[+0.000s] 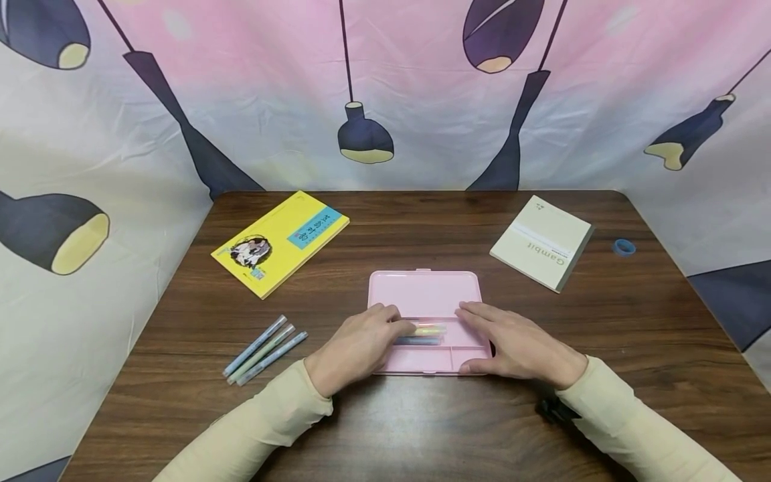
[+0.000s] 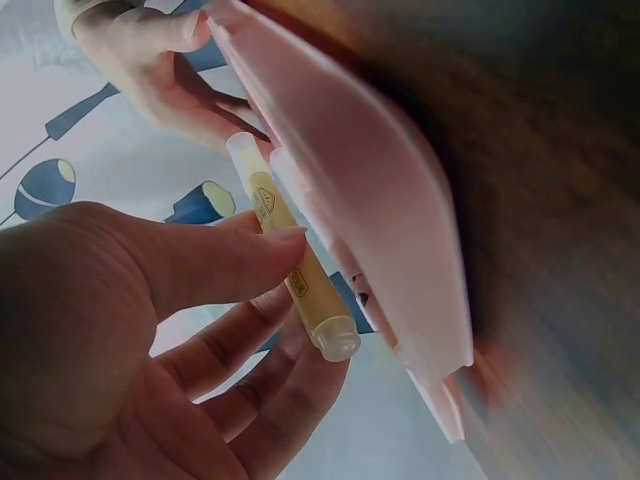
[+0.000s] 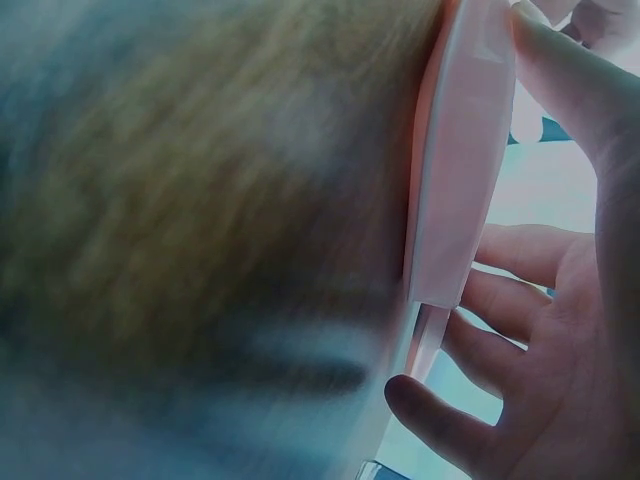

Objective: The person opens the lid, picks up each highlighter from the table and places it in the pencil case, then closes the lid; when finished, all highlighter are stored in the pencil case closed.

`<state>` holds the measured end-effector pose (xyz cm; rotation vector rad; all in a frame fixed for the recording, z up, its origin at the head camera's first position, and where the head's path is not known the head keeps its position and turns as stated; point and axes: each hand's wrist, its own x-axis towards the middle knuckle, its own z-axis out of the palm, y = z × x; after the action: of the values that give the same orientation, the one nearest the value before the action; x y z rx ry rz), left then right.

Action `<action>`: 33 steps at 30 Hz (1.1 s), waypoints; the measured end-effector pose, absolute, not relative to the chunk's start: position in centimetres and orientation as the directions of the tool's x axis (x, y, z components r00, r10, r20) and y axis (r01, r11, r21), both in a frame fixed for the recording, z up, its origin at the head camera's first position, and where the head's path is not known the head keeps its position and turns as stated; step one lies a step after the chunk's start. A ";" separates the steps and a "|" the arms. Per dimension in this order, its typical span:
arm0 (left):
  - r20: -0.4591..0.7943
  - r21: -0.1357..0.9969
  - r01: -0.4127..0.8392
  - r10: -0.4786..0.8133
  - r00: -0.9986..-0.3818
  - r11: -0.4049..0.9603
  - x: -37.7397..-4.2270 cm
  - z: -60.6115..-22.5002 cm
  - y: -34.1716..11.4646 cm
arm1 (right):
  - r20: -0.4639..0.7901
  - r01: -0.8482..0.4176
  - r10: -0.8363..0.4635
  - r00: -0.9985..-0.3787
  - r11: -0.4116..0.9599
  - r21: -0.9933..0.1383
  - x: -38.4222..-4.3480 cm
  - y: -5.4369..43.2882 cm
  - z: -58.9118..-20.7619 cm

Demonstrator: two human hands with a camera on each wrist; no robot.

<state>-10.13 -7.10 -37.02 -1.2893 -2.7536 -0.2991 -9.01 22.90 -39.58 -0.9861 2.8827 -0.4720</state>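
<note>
A pink pencil case (image 1: 424, 293) lies open on the table, its lid tipped back and its tray split into compartments. Between thumb and fingers, my left hand (image 1: 361, 340) pinches a yellow marker pen (image 2: 310, 290) with clear ends, over the long middle compartment. In that compartment a blue pen (image 1: 417, 341) lies lengthwise, just in front of the yellow one. My right hand (image 1: 518, 345) rests at the case's right side, fingers extended by the hinge and thumb at the front right corner. Close up, the right wrist view shows the thumb (image 3: 560, 75) touching the case's pink wall (image 3: 465, 150).
Three slim pens (image 1: 265, 351) lie side by side to the left of the case. A yellow book (image 1: 271, 234) is at the back left, a pale Gambit notebook (image 1: 536, 234) at the back right. Beyond it sits a blue tape roll (image 1: 624, 248). A printed cloth (image 1: 421, 134) hangs behind the table.
</note>
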 end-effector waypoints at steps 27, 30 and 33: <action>0.140 0.110 0.749 0.736 -0.663 0.654 -10.0 -37.9 -7.0 | 0.022 -0.572 -0.597 -0.802 0.756 -0.319 -9.0 22.8 -39.4; 0.142 0.112 0.747 0.734 -0.665 0.655 -10.0 -37.9 -7.0 | 0.020 -0.571 -0.597 -0.802 0.757 -0.319 -9.0 22.8 -39.4; 0.148 0.108 0.748 0.733 -0.664 0.655 -9.9 -38.0 -7.0 | 0.021 -0.572 -0.597 -0.802 0.756 -0.319 -9.0 22.8 -39.5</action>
<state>-9.93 -7.02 -37.96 -1.2439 -2.7741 -0.2433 -9.03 22.85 -39.47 -0.9561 2.8667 -0.4802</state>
